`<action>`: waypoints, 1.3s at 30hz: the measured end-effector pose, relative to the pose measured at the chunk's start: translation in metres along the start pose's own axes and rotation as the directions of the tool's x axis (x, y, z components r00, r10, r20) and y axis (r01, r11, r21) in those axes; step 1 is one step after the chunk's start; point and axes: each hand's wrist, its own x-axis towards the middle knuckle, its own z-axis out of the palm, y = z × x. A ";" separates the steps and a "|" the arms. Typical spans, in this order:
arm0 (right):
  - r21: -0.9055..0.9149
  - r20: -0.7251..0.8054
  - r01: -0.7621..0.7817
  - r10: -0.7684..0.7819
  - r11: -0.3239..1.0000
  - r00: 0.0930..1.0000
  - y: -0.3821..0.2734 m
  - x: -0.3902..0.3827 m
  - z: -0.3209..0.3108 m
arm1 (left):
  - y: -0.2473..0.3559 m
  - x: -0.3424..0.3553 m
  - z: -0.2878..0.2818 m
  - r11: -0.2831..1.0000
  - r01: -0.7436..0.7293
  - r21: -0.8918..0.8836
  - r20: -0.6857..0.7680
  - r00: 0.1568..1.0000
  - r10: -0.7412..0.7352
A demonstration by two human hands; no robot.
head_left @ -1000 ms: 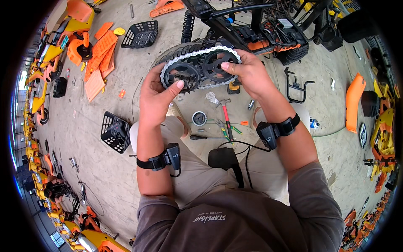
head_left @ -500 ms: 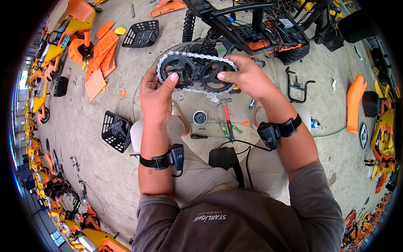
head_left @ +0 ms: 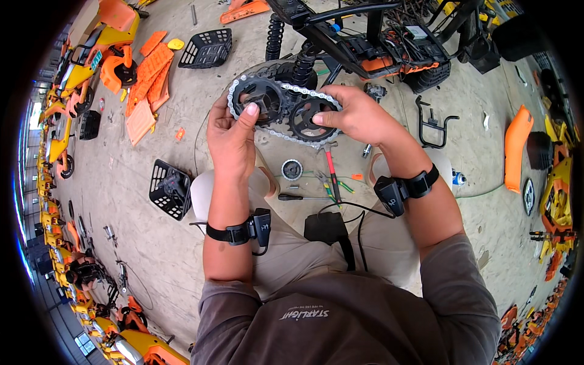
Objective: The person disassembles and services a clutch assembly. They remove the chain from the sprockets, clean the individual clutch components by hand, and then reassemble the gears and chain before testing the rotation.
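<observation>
Left hand point(head_left: 232, 135) grips left black sprocket point(head_left: 267, 103), right hand point(head_left: 360, 114) grips right black sprocket point(head_left: 302, 120). Silver chain point(head_left: 298, 89) loops around these 2, held above concrete floor point(head_left: 149, 249). Step looks like 2-handed handling; next move calls for even support, chain kept seated.

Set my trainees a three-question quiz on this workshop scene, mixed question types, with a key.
1. What loops around the two black round sprockets?
2. True or false: the person grips the red-handled metal hammer.
3. Which has its thumb on the sprocket farther left? A) left hand B) right hand C) neither

Key:
1. A silver metal chain.
2. False; it lies on the grey concrete floor.
3. A; the right hand holds the other.
</observation>
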 end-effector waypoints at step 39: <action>-0.024 -0.184 0.093 -0.096 0.995 0.978 -0.014 -0.005 -0.029 | -0.001 -0.001 0.004 0.967 -0.057 0.249 0.127 0.992 0.026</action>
